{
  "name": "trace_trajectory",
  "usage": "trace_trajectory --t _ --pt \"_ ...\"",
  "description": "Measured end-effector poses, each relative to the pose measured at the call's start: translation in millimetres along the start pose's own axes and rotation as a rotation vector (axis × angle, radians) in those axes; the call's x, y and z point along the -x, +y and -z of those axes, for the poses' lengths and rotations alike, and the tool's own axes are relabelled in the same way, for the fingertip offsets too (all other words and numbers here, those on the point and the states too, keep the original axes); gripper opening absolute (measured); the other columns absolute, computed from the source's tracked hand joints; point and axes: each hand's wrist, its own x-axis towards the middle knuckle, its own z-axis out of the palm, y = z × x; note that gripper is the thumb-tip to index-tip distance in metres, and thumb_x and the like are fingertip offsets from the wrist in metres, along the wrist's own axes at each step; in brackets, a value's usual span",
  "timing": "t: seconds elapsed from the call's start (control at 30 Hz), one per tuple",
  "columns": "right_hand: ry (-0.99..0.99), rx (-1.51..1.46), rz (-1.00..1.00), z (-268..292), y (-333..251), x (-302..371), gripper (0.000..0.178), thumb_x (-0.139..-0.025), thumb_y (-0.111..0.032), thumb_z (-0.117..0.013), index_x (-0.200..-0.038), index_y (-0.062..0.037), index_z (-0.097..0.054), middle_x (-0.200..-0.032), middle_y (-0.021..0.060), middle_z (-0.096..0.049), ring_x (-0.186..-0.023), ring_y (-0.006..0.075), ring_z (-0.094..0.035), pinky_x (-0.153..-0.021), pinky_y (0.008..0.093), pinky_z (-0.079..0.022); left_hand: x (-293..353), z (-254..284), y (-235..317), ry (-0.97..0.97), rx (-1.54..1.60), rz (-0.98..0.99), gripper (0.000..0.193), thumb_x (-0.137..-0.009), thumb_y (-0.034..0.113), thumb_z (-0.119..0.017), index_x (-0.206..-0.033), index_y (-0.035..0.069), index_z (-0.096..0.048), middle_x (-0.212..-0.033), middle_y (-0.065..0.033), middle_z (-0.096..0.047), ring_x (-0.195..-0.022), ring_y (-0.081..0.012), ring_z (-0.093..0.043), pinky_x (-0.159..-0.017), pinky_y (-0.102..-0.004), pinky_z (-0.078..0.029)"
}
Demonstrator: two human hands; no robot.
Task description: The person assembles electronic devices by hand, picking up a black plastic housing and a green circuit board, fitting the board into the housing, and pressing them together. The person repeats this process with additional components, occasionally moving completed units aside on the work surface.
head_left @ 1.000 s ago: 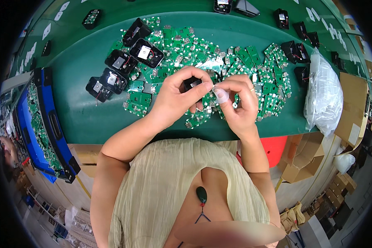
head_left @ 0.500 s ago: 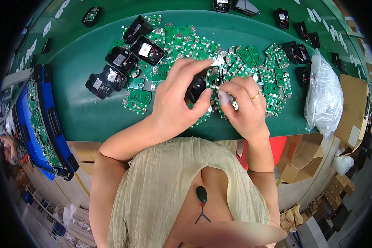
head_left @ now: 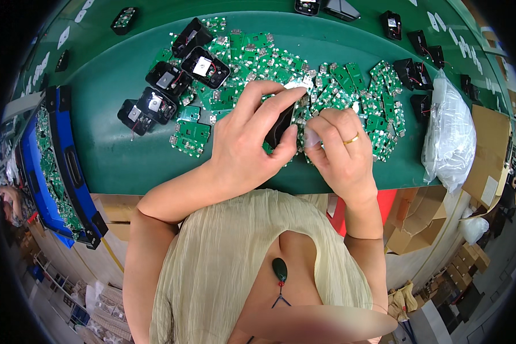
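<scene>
A black plastic housing [head_left: 280, 125] is gripped along its edges by my left hand [head_left: 241, 135], its dark outer side turned toward me. Just right of it, my right hand [head_left: 343, 146] is closed, thumb and fingertips pinched together close to the housing's edge. Something pale and translucent [head_left: 311, 137] shows at those fingertips, too small to name. The housing's inside faces away and is mostly hidden. Under and beyond both hands lies a wide spread of green circuit boards [head_left: 264, 57].
Several open black housings [head_left: 205, 67] with wires and white parts stand at the left of the green table [head_left: 109, 166]. More black housings [head_left: 413, 74] sit right, beside a clear plastic bag [head_left: 450, 132]. A blue bin [head_left: 77, 172] of boards is at the far left.
The housing has turned in my left hand, so the green board seen inside it before no longer shows. My right hand has shifted slightly down and right, still pinched.
</scene>
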Motion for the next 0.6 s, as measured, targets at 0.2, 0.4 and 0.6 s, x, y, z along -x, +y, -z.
trace_trajectory --t 0.2,0.4,0.6 --pt "0.001 0.009 0.012 0 0 -2 0.031 -0.058 0.002 -0.064 -0.087 0.0001 -0.054 -0.087 0.0098 -0.050 -0.069 0.0238 -0.050 -0.055 0.0320 -0.046 0 0 1 0.010 -0.020 -0.008 0.044 -0.065 0.003 -0.064 -0.108 0.008 -0.056 -0.098 -0.0064 -0.052 -0.060 -0.0169 -0.056 -0.047 -0.0271 -0.046" --pt "-0.001 0.007 -0.030 0 -6 -4 0.031 -0.059 0.009 -0.064 -0.086 -0.0015 -0.055 -0.085 0.0090 -0.052 -0.066 0.0236 -0.050 -0.053 0.0313 -0.043 2 -2 0 0.014 -0.004 -0.024 0.043 -0.067 0.002 -0.063 -0.109 0.006 -0.055 -0.099 -0.0082 -0.051 -0.061 -0.0186 -0.056 -0.048 -0.0283 -0.047" --pt "0.035 -0.021 0.057 -8 5 2 0.033 -0.063 -0.002 -0.066 -0.094 0.0005 -0.055 -0.090 0.0113 -0.052 -0.066 0.0235 -0.051 -0.054 0.0307 -0.046 0 -1 -9 -0.007 0.126 0.020 0.041 -0.074 0.002 -0.059 -0.114 0.004 -0.051 -0.100 -0.0135 -0.050 -0.077 -0.0246 -0.056 -0.062 -0.0302 -0.048"
